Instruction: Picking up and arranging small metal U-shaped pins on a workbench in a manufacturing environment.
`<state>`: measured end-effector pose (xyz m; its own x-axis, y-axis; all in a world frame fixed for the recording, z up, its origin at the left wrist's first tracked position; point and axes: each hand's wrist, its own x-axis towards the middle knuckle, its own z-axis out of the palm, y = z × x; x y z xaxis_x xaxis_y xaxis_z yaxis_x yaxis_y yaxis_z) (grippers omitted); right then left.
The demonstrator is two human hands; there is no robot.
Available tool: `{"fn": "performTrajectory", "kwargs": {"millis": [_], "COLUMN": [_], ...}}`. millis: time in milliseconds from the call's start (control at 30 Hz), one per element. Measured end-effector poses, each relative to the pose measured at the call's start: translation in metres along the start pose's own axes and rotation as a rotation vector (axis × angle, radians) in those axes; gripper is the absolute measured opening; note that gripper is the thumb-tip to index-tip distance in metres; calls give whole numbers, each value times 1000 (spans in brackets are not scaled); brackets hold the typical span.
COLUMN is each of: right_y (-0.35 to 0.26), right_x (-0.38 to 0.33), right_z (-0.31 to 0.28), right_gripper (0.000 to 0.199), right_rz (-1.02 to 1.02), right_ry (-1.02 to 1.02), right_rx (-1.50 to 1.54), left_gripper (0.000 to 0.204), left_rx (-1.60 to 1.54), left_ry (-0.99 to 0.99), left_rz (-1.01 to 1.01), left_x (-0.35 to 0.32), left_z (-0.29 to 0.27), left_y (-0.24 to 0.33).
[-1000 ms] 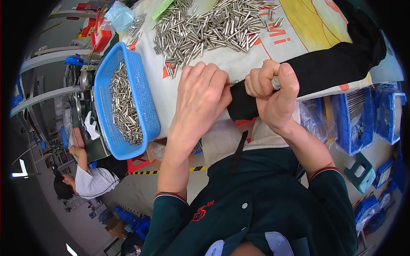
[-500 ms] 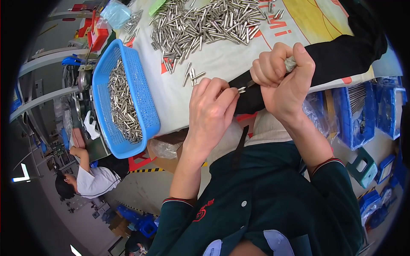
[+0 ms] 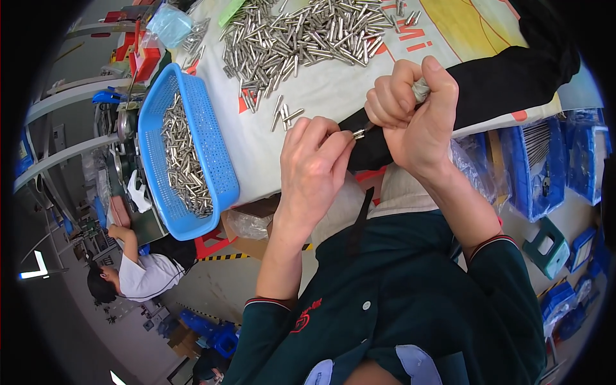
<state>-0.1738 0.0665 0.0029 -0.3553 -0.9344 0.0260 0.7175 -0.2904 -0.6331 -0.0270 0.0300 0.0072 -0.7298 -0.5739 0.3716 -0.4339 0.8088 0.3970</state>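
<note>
Pin (image 3: pixel 359 134): pinched in the left hand (image 3: pixel 314 170) over the black cloth (image 3: pixel 507 83), near the table's front edge; one silver end is left showing, the rest is hidden by the fingers.
Left fingers: curled and closed, with the pin gripped between thumb and forefinger.
Right fingers: clenched in a fist around the tool (image 3: pixel 421 91), the thumb of the right hand (image 3: pixel 414 125) pointed upward along the pale handle.
Tool tip: thin and dark, aimed from the fist toward the pin; whether the pin is touched by it cannot be told.
Black cloth: spread beneath both hands and stretched off to the right.
Loose pins (image 3: pixel 283 114): scattered in a small group on the printed tablecloth (image 3: pixel 253 157), just beyond the left hand.
Pile of pins (image 3: pixel 301 38): heaped farther back on the same tablecloth.
Blue basket (image 3: pixel 217 144): stood at the left, with many more pins held inside it.
Blue bin (image 3: pixel 517 168): placed past the table's edge at the right, with long rods kept inside.
</note>
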Motion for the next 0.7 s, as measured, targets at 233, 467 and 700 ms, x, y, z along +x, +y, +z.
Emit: {"fn": "performTrajectory", "kwargs": {"millis": [233, 467, 700], "right_y": [4, 17, 8], "right_x": [-2, -12, -8], "right_z": [3, 9, 1], "right_gripper": [50, 51, 49], "right_rz": [-13, -262, -76], "right_ry": [-33, -155, -41], "right_rx": [-48, -374, -110], "left_gripper": [13, 13, 13], "left_rx": [-82, -104, -79], "left_ry": [-10, -29, 30], "left_rz": [-37, -25, -41], "left_x": [3, 5, 1], "left_z": [0, -2, 3], "left_y": [-2, 1, 0]}}
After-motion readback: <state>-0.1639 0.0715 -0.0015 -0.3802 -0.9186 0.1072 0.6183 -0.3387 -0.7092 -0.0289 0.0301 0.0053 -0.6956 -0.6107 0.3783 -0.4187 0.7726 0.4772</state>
